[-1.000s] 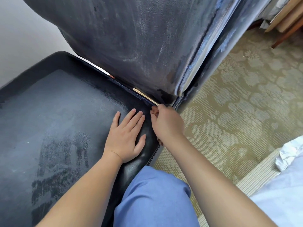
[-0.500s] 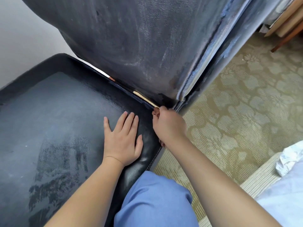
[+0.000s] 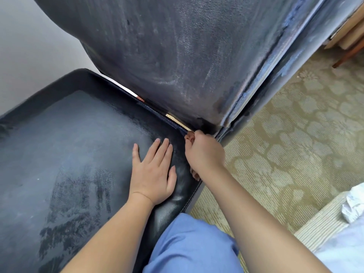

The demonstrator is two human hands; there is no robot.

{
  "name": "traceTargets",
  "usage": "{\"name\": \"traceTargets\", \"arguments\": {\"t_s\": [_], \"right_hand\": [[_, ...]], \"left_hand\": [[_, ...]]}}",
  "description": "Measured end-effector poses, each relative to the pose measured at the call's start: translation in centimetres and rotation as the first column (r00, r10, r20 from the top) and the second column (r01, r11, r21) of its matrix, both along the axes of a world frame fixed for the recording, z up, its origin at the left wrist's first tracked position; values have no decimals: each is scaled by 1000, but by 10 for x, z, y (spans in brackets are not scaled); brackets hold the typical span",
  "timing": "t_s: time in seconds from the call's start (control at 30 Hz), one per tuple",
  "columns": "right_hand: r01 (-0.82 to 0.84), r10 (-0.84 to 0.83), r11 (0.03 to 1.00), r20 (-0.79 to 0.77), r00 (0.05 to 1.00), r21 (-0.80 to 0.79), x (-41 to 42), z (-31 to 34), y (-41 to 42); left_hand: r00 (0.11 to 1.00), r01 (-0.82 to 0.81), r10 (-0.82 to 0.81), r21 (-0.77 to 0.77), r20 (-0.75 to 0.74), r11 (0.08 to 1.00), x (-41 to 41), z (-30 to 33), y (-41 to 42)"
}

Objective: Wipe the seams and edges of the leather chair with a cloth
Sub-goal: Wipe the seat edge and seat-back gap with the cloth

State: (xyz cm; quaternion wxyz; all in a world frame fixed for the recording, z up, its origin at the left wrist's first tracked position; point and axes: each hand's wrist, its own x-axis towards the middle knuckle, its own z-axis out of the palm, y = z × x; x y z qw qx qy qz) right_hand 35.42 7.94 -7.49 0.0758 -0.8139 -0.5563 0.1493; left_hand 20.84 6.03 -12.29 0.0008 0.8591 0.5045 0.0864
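The black leather chair fills the left and top of the view, with a dusty, streaked seat (image 3: 65,154) and a worn backrest (image 3: 177,56). A stitched dark blue seam strip (image 3: 157,112) runs along the seat's rear edge. My left hand (image 3: 153,170) lies flat on the seat near its right edge, fingers straight and together. My right hand (image 3: 204,152) is curled at the seat's rear right corner, and its fingertips pinch the end of that seam strip. No cloth shows in either hand; the right palm is hidden.
A patterned beige carpet (image 3: 295,144) lies to the right of the chair. A crumpled white cloth or paper (image 3: 354,205) rests on a pale surface at the lower right. Wooden furniture legs (image 3: 348,54) stand at the upper right. My blue-clad knee (image 3: 193,247) is beside the seat.
My left hand drew its fingers together and slid slightly left on the seat. My right hand stayed curled at the rear right corner.
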Motion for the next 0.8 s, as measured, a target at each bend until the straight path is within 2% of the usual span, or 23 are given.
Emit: {"name": "traceTargets", "arguments": {"t_s": [0.2, 0.33, 0.47, 0.67, 0.8], "right_hand": [[-28, 28, 1000, 11, 1000, 9, 13, -6, -39], [16, -16, 1000, -14, 1000, 3, -4, -3, -10], [-15, 14, 1000, -33, 999, -7, -10, -1, 2], [-57, 57, 998, -1, 998, -21, 7, -2, -27], [-86, 86, 996, 17, 996, 3, 0, -2, -3]], "left_hand": [[1000, -2, 2, 4, 9, 1000, 1, 1, 0], [999, 4, -5, 23, 35, 1000, 1, -2, 0], [998, 3, -6, 46, 57, 999, 1, -3, 1], [998, 0, -2, 43, 56, 999, 0, -3, 1], [998, -2, -1, 52, 58, 999, 0, -5, 2]]}}
